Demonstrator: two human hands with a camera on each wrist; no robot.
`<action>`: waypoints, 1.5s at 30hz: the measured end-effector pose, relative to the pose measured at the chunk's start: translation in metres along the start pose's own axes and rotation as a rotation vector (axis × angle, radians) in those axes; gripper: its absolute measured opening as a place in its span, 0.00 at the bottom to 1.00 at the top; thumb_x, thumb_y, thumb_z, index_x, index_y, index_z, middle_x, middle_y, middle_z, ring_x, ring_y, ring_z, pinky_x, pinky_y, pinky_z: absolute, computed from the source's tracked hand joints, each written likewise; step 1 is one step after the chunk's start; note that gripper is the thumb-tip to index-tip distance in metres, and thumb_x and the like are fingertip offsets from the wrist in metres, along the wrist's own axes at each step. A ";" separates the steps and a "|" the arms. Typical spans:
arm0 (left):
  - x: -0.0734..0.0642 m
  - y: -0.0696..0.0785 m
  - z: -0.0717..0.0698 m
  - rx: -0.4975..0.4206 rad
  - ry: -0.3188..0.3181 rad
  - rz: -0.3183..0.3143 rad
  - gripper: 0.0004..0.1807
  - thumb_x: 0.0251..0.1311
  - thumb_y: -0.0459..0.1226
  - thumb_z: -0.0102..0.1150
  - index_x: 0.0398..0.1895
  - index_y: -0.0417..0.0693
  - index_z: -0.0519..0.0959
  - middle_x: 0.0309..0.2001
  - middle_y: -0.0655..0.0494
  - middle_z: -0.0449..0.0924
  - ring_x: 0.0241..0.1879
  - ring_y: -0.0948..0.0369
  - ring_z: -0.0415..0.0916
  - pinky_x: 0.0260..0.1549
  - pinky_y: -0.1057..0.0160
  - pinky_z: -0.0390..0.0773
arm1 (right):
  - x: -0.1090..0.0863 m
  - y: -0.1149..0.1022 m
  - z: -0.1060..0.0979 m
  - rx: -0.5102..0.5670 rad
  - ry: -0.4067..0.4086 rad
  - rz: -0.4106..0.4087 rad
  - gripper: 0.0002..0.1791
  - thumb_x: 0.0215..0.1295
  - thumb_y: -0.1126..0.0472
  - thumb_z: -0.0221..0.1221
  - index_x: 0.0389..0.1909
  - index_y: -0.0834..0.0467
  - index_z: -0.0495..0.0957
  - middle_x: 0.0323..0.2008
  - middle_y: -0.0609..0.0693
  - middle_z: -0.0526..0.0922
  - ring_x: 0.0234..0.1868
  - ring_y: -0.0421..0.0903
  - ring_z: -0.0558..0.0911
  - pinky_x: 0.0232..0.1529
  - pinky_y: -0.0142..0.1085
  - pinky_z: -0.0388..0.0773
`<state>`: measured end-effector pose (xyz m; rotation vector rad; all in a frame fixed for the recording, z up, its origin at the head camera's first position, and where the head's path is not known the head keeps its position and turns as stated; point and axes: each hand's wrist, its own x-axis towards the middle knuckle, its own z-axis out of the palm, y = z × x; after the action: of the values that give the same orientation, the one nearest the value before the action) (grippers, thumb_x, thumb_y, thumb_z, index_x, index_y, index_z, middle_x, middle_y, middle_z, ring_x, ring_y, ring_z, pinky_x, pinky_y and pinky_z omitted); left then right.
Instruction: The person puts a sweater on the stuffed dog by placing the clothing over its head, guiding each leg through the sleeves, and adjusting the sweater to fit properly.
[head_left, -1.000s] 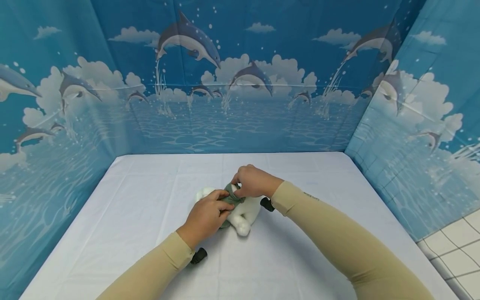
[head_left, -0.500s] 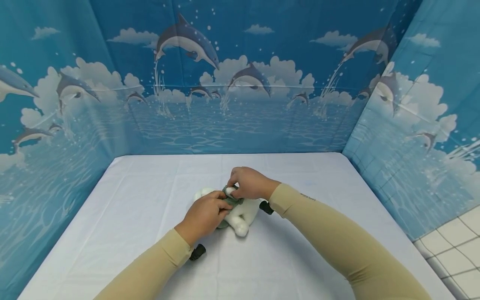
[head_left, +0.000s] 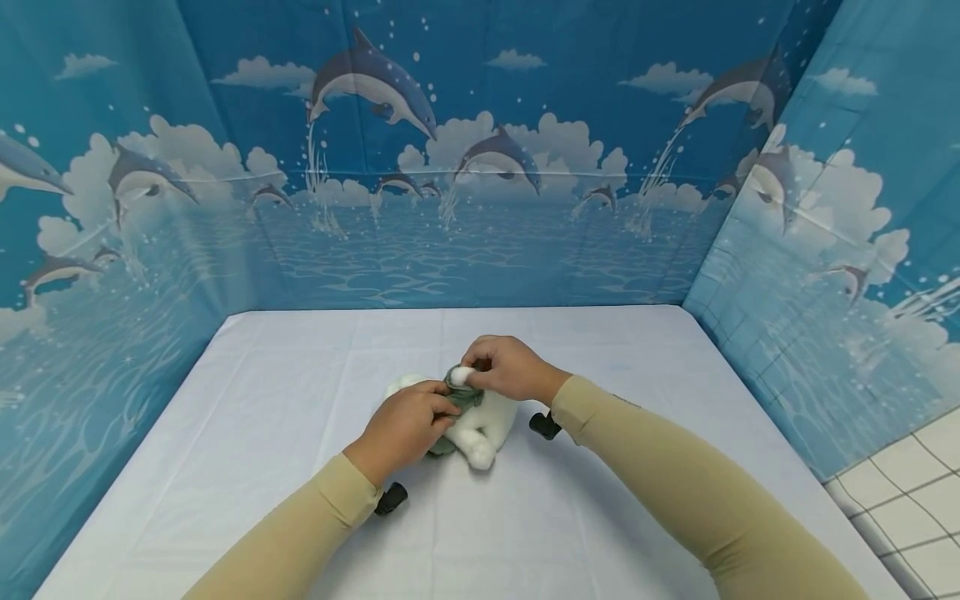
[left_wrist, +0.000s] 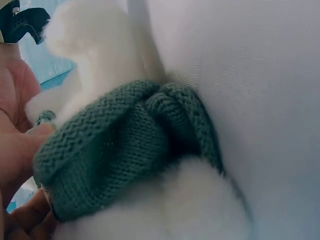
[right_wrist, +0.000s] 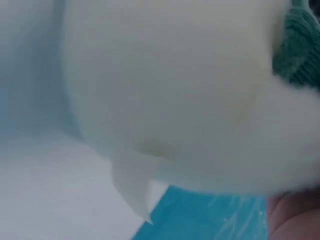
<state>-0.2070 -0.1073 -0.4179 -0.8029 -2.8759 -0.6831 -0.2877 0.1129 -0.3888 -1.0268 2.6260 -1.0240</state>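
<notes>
A white plush toy [head_left: 491,417] lies on the table, wearing a green knitted garment [head_left: 467,398]. My left hand [head_left: 405,425] pinches the garment's edge. In the left wrist view, the ribbed knit [left_wrist: 125,135] is bunched around the white fur, with the thumb [left_wrist: 25,147] against it. My right hand [head_left: 517,367] pinches a small white limb [head_left: 459,376] that pokes out of a green opening. In the right wrist view, the plush body [right_wrist: 175,100] fills most of the picture, with a white tag [right_wrist: 132,185] on it; only part of that hand shows at the lower right.
The toy rests on a white-covered table [head_left: 300,383]. Dolphin-printed blue curtains [head_left: 480,242] stand along the back and both sides. A black device sits at the left wrist [head_left: 392,499] and another at the right wrist [head_left: 544,425]. Pale tiles [head_left: 907,492] show at the lower right.
The right hand first shifted slightly left, then back right. More of the white limb now shows through the green opening. The left hand keeps its hold, drifting slightly left in view.
</notes>
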 end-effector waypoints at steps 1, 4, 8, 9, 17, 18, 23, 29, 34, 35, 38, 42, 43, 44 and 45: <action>0.000 0.000 0.000 0.009 -0.003 0.004 0.08 0.69 0.37 0.69 0.48 0.50 0.92 0.63 0.51 0.82 0.60 0.52 0.83 0.56 0.54 0.85 | 0.000 -0.001 0.000 -0.016 -0.007 0.008 0.04 0.73 0.62 0.66 0.45 0.53 0.87 0.48 0.47 0.83 0.45 0.44 0.80 0.49 0.38 0.81; 0.001 0.000 0.000 0.024 -0.005 0.018 0.08 0.69 0.38 0.69 0.47 0.51 0.92 0.61 0.52 0.83 0.57 0.55 0.83 0.54 0.55 0.85 | 0.001 -0.010 0.001 -0.155 -0.046 -0.009 0.08 0.74 0.61 0.66 0.50 0.53 0.86 0.50 0.47 0.78 0.51 0.47 0.76 0.52 0.40 0.77; 0.001 0.000 0.000 0.045 0.002 0.033 0.07 0.69 0.39 0.70 0.45 0.52 0.92 0.57 0.57 0.83 0.52 0.59 0.83 0.50 0.58 0.85 | 0.003 -0.023 0.002 -0.383 -0.126 -0.073 0.12 0.73 0.61 0.65 0.55 0.52 0.85 0.50 0.48 0.75 0.52 0.49 0.71 0.54 0.42 0.75; 0.001 0.000 0.000 0.054 0.001 0.035 0.06 0.68 0.39 0.70 0.44 0.53 0.92 0.57 0.57 0.83 0.52 0.59 0.83 0.50 0.58 0.85 | 0.004 -0.026 0.002 -0.422 -0.153 -0.082 0.12 0.73 0.62 0.65 0.54 0.52 0.85 0.49 0.48 0.76 0.52 0.49 0.72 0.55 0.42 0.75; 0.000 0.004 0.000 0.103 -0.027 0.047 0.06 0.67 0.40 0.71 0.44 0.53 0.92 0.62 0.53 0.83 0.60 0.55 0.83 0.57 0.57 0.84 | 0.012 -0.041 -0.005 -0.430 -0.358 0.095 0.08 0.73 0.62 0.65 0.49 0.54 0.86 0.47 0.49 0.85 0.45 0.45 0.81 0.48 0.39 0.80; 0.000 0.005 0.001 0.108 -0.026 0.051 0.06 0.67 0.40 0.71 0.43 0.53 0.92 0.62 0.53 0.83 0.60 0.55 0.83 0.57 0.57 0.84 | 0.012 -0.041 -0.006 -0.425 -0.364 0.106 0.06 0.74 0.62 0.64 0.47 0.54 0.87 0.44 0.49 0.86 0.42 0.44 0.81 0.46 0.39 0.79; -0.001 0.004 0.001 0.140 -0.002 0.067 0.05 0.66 0.40 0.72 0.42 0.54 0.92 0.61 0.54 0.84 0.59 0.56 0.83 0.56 0.58 0.85 | 0.008 -0.039 -0.010 -0.450 -0.305 0.057 0.05 0.77 0.60 0.62 0.39 0.53 0.83 0.36 0.47 0.85 0.36 0.43 0.79 0.44 0.40 0.77; -0.002 0.001 0.001 0.175 0.013 0.102 0.05 0.67 0.40 0.71 0.43 0.53 0.92 0.59 0.53 0.85 0.60 0.56 0.83 0.56 0.59 0.85 | -0.001 -0.035 -0.017 -0.439 -0.200 0.022 0.05 0.76 0.57 0.64 0.44 0.55 0.82 0.37 0.46 0.86 0.36 0.41 0.82 0.41 0.38 0.80; -0.004 -0.001 -0.005 0.209 -0.014 0.109 0.06 0.69 0.39 0.69 0.45 0.52 0.91 0.61 0.53 0.83 0.61 0.56 0.82 0.57 0.59 0.84 | -0.006 -0.031 -0.018 -0.361 -0.144 0.022 0.05 0.79 0.58 0.60 0.45 0.55 0.80 0.38 0.47 0.84 0.35 0.40 0.80 0.40 0.36 0.78; -0.005 -0.001 -0.006 0.213 -0.023 0.105 0.06 0.70 0.39 0.68 0.45 0.52 0.91 0.62 0.53 0.83 0.62 0.56 0.82 0.58 0.59 0.84 | -0.007 -0.030 -0.018 -0.340 -0.132 0.022 0.05 0.79 0.58 0.60 0.45 0.56 0.80 0.37 0.47 0.84 0.35 0.40 0.79 0.40 0.37 0.78; -0.005 -0.002 -0.009 0.225 -0.055 0.091 0.07 0.72 0.39 0.66 0.47 0.52 0.90 0.65 0.51 0.81 0.63 0.55 0.81 0.59 0.58 0.83 | -0.010 -0.026 -0.017 -0.276 -0.097 0.032 0.04 0.79 0.59 0.60 0.45 0.56 0.79 0.38 0.48 0.83 0.36 0.41 0.80 0.41 0.37 0.79; -0.006 -0.004 -0.012 0.234 -0.081 0.082 0.08 0.73 0.39 0.65 0.48 0.51 0.89 0.67 0.50 0.80 0.62 0.54 0.82 0.56 0.57 0.84 | -0.013 -0.023 -0.015 -0.191 -0.059 0.069 0.05 0.78 0.59 0.61 0.46 0.56 0.79 0.40 0.48 0.84 0.39 0.41 0.82 0.42 0.38 0.82; -0.006 -0.005 -0.013 0.238 -0.084 0.083 0.07 0.73 0.39 0.65 0.47 0.51 0.89 0.67 0.50 0.80 0.61 0.54 0.82 0.56 0.57 0.84 | -0.013 -0.022 -0.014 -0.172 -0.049 0.079 0.05 0.78 0.59 0.61 0.47 0.56 0.79 0.41 0.49 0.85 0.40 0.41 0.82 0.42 0.38 0.82; -0.006 -0.005 -0.013 0.243 -0.088 0.082 0.08 0.73 0.40 0.64 0.47 0.50 0.89 0.67 0.51 0.79 0.61 0.54 0.82 0.56 0.57 0.84 | -0.014 -0.022 -0.014 -0.154 -0.042 0.088 0.05 0.78 0.59 0.61 0.47 0.56 0.79 0.41 0.49 0.85 0.40 0.42 0.83 0.42 0.38 0.82; -0.006 -0.006 -0.014 0.244 -0.090 0.079 0.08 0.73 0.40 0.65 0.47 0.50 0.89 0.66 0.51 0.79 0.61 0.54 0.82 0.56 0.57 0.84 | -0.014 -0.021 -0.014 -0.137 -0.036 0.094 0.05 0.78 0.59 0.61 0.47 0.56 0.79 0.41 0.49 0.85 0.40 0.42 0.83 0.42 0.39 0.82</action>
<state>-0.2051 -0.1209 -0.4088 -0.9264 -2.9096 -0.2863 -0.2700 0.1181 -0.3664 -0.9282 2.7179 -0.8092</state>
